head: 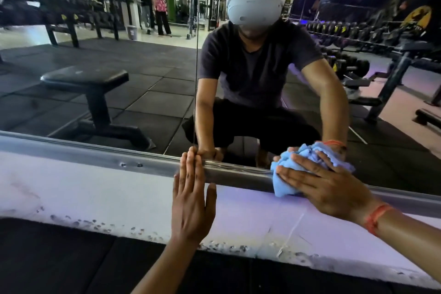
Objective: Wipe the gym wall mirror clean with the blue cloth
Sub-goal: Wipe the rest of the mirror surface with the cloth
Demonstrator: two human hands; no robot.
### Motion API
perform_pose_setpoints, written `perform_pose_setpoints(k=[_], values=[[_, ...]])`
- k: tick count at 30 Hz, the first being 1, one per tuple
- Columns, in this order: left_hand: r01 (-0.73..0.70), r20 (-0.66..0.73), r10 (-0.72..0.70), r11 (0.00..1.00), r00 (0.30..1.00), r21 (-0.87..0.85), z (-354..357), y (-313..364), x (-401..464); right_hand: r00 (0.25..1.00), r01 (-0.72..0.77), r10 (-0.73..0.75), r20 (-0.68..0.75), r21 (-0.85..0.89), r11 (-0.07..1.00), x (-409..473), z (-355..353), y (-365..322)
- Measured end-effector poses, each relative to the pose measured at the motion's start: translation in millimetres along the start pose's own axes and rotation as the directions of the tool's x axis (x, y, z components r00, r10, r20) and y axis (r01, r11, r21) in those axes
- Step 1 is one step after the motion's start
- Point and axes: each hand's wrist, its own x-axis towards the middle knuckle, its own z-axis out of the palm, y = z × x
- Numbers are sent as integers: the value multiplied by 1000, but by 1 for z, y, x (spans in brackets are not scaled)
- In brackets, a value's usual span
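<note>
— While right hand presses blue cloth flat-fingered, where does it lie?
— Item: mirror, bottom edge; glass rises above cloth. Left hand: fingers straight, braced on frame.

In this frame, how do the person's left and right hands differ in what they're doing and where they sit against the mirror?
The left hand is bare and holds nothing; the right hand presses the bunched blue cloth. The left hand points straight up, its fingertips at the seam between mirror panels; the right hand angles leftward. Only the right wrist wears an orange thread. Both lie flat with straight fingers across the metal frame at the mirror bottom edge.
</note>
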Motion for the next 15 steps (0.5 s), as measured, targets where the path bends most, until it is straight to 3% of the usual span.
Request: perform_pose_setpoints(k=[6,12,15], values=[[-17,59,16,1000,998,18,-14,-7,0,999,-32,35,-38,90,995,109,5,-52],[9,7,-9,1000,1000,-13,-19,5,7,980,199,-198,-24,63,978,73,4,-10],[-65,-67,66,998,996,13,-19,-6,28,977,198,-200,-78,-26,980,87,6,-7]])
